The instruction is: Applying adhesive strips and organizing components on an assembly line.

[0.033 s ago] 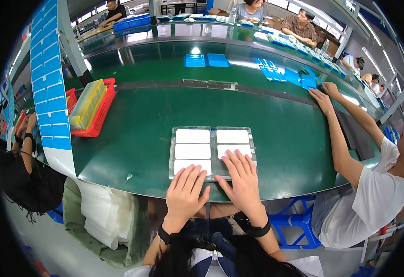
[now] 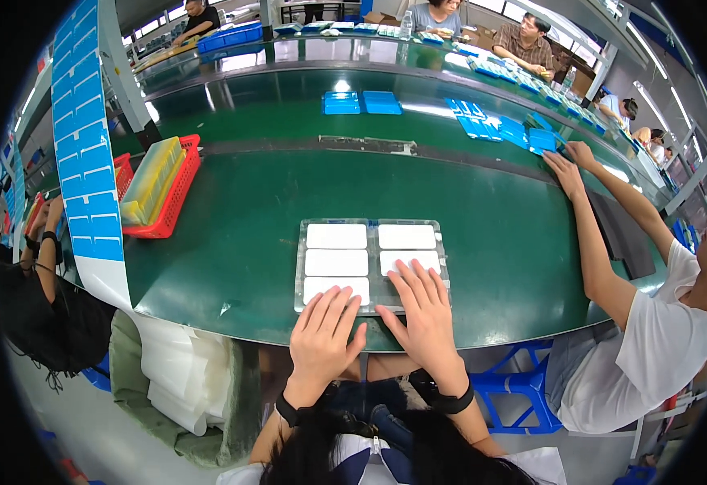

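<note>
Head view, clear tray [image 2: 374,250]: lying flat on the green table [image 2: 240,202], close to the near edge and directly in front of the person's body.
White blocks [image 2: 336,263]: sitting in the tray in two columns, three showing at left and two at right; the lower right place being hidden under a hand.
Left hand [image 2: 324,327]: resting palm down over the near left part of the tray, fingers stretching straight and overlapping the lower left block; thumb pointing off to the right; keeping the grip flat and unclosed, leaving the pressure on the block impossible to tell.
Right hand [image 2: 424,317]: reaching palm down over the near right part, fingertips overlapping the middle right block; thumb angling toward the tray's near edge; keeping the grip spread and uncurled, leaving whatever is lying beneath the palm impossible to tell.
Black bands [image 2: 454,402]: circling both wrists.
Red basket [image 2: 177,198]: standing on the table, well left of the tray, holding translucent yellow cases [image 2: 147,182].
Blue strip [image 2: 87,153]: hanging down at the left, running into white toward its lower end.
Blue pieces [image 2: 382,103]: lying beyond the tray, with others scattering to the right.
Neighbour's hands [image 2: 563,175]: reaching in from the right, near the rightmost blue pieces.
Green bag [image 2: 126,380]: standing below the table at left, holding crumpled white sheeting [image 2: 182,372].
Blue stool [image 2: 523,396]: standing on the floor at right.
</note>
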The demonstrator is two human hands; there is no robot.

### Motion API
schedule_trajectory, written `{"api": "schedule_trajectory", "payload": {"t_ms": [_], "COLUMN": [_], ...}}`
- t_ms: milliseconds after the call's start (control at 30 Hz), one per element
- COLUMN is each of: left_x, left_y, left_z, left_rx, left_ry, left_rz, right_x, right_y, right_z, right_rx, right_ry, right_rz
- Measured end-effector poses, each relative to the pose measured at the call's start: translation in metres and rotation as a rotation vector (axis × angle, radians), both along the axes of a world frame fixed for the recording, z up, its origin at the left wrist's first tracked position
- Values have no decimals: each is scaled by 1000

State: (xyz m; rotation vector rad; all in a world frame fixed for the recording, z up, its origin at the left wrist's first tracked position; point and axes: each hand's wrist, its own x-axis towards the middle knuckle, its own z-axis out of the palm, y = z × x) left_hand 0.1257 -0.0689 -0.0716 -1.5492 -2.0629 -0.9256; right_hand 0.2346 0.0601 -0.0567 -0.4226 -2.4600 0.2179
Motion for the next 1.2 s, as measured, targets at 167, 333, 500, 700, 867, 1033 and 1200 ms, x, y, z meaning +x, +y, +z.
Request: {"api": "schedule_trajectory", "payload": {"t_ms": [167,333,500,700,867,1033,1200], "left_x": [0,2,-3,-5,4,-22,-12], "left_y": [-2,-3,-7,-81,-153,-179,-211], "left_z": [1,0,3,-8,-34,-126,-286], "left_rx": [3,-9,-53,21,-290,-607,-784], "left_ry": [66,48,22,-118,-416,-1094,-1763], "left_rz": [30,31,-16,24,219,348,74], "right_x": [0,0,7,110,167,220,186], "right_y": [-1,1,1,-11,-31,-1,45], "right_z": [0,0,8,-38,-114,-243,-241], "right_rx": [-10,-10,-108,-227,-605,-1370,-1240], "right_ry": [3,-15,89,402,-60,-344,-288], "right_rz": [7,11,19,-62,-198,-664,-651]}}
